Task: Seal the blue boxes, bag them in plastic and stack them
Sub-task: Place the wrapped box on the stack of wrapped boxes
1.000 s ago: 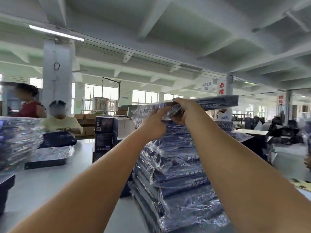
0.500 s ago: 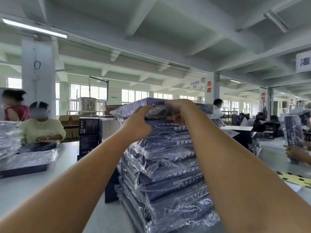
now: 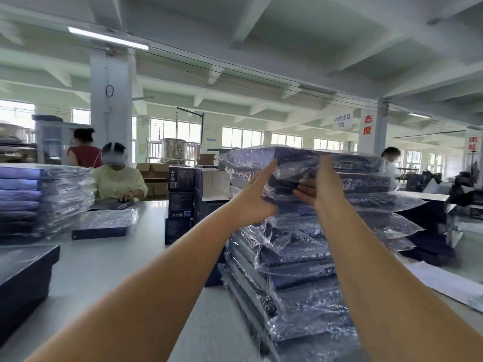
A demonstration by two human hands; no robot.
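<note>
Surface point(image 3: 109, 270): the pale worktop carries everything. It stands where it did, though the view has swung a little left, so more of the left-hand pile point(image 3: 39, 199) shows.
Stack point(image 3: 300, 270): a tall pile of bagged blue boxes at centre, with loose plastic ends hanging toward the camera. It is one box taller than a second ago.
Top box point(image 3: 300, 159): bagged and lying flat on the stack, roughly square with the boxes under it. A second ago it was held above the stack. Half a second ago it was coming down onto it.
Right grip point(image 3: 324, 186): released, with the fingers straight and spread and the palm against the plastic at the box's near end. Earlier the fingers were curled round that end.
Left grip point(image 3: 254, 205): also released, with the forefinger stretched up against the box's near-left corner. Earlier it was clenched on the bag.
Meaning for the task: this box looks sealed, bagged and stacked. The flat hands seem to be nudging it into line.
Likely next: another box, perhaps the unbagged one point(image 3: 26, 283) at near left.
</note>
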